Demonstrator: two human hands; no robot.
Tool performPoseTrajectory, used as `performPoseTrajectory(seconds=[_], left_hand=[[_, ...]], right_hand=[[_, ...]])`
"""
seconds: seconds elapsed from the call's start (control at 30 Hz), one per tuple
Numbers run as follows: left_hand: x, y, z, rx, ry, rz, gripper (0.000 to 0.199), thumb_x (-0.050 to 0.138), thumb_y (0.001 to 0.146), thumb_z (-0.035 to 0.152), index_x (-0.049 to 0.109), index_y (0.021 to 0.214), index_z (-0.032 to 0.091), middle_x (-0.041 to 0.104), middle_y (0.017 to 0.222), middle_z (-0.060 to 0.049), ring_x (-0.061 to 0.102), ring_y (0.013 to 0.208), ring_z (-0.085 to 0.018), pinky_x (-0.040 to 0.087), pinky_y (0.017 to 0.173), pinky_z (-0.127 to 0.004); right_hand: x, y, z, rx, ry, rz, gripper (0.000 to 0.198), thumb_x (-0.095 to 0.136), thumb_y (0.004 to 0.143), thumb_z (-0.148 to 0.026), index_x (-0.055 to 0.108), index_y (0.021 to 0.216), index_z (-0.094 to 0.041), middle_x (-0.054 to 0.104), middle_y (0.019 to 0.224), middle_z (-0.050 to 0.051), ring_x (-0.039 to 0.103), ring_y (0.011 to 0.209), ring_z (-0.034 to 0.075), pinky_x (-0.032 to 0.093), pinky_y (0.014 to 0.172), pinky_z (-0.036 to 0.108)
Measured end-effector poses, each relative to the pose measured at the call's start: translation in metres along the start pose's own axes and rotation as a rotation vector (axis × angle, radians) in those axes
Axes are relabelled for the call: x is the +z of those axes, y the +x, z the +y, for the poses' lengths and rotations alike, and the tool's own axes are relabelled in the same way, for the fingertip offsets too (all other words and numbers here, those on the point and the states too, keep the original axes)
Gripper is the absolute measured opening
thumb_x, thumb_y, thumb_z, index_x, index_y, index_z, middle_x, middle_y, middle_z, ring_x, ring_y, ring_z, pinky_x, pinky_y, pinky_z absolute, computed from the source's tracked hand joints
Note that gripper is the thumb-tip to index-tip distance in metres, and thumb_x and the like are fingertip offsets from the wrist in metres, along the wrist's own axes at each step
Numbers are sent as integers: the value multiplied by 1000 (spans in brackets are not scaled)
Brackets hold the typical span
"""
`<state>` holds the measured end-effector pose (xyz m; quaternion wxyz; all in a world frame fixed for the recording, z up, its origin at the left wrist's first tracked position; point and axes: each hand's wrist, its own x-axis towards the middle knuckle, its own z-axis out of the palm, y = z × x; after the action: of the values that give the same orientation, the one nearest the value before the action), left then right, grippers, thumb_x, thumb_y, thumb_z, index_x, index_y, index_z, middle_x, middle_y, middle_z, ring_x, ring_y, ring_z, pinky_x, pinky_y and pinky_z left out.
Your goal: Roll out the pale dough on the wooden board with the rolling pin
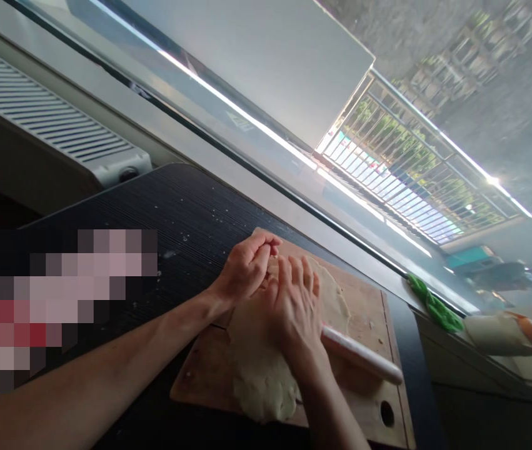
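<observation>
Dough (259, 369), pale and flattened into an uneven sheet, lies across a wooden cutting board (364, 312) on a dark ribbed desk (176, 212). The board has a round hole (386, 413) near its corner at about 4 o'clock from the dough. A rolling pin (362, 356) rests on the dough, its pale free end sticking out toward 4 o'clock across the bare wood.

The right hand (296, 309) lies flat over the rolling pin, fingers stretched and together pointing toward 12 o'clock, palm pressing down; its grip is open, laid on the pin rather than wrapped round it. The left hand (247, 269) sits just beside it at 10 o'clock, fingers curled in, touching the far edge of the dough; whether it pinches the dough or covers the pin's other end cannot be told, as the fingers hide it. The two hands touch each other.

White flecks of flour dot the desk at 11 o'clock from the board. Beyond the desk runs a window sill (247, 169) under a wide window, with a white radiator (50, 125) at 10 o'clock. On the sill at 3 o'clock lies a green cloth (434, 306), and next to it a wrapped package (504, 331). A blurred pixelated patch covers the left edge of the view.
</observation>
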<state>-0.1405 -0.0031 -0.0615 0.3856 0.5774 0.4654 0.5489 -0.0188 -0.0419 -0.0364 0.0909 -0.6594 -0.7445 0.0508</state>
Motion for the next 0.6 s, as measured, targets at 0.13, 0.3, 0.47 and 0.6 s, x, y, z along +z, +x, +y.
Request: performPoseTrajectory(seconds=[0.13, 0.3, 0.47, 0.6], left_hand=[[0, 1, 0, 22, 16, 21, 24, 39, 86, 20, 62, 92, 18, 63, 83, -2, 60, 80, -14, 49, 80, -28], [-3, 1, 0, 8, 8, 28, 25, 39, 85, 19, 63, 92, 18, 63, 80, -1, 60, 78, -14, 48, 77, -27], [-2, 1, -4, 15, -58, 26, 24, 38, 85, 19, 61, 91, 18, 61, 80, -1, 59, 76, -13, 48, 76, -27], [-1, 1, -5, 3, -64, 42, 24, 39, 84, 19, 61, 91, 18, 61, 80, -1, 58, 76, -14, 47, 77, -27]], right_hand=[[-4, 31, 12, 78, 22, 108, 48, 30, 93, -31, 41, 138, -17, 41, 142, 12, 32, 133, 28, 24, 107, 45], [-12, 30, 24, 106, 27, 305, 39, 26, 97, -35, 61, 90, -19, 62, 97, 7, 54, 93, 20, 38, 84, 32], [-8, -15, 20, -34, -165, 270, 40, 29, 99, -35, 56, 74, -20, 61, 76, 3, 53, 76, 18, 33, 71, 29], [-5, -24, 9, -94, -231, 254, 37, 33, 98, -32, 55, 70, -20, 60, 70, 2, 53, 68, 16, 30, 65, 28]])
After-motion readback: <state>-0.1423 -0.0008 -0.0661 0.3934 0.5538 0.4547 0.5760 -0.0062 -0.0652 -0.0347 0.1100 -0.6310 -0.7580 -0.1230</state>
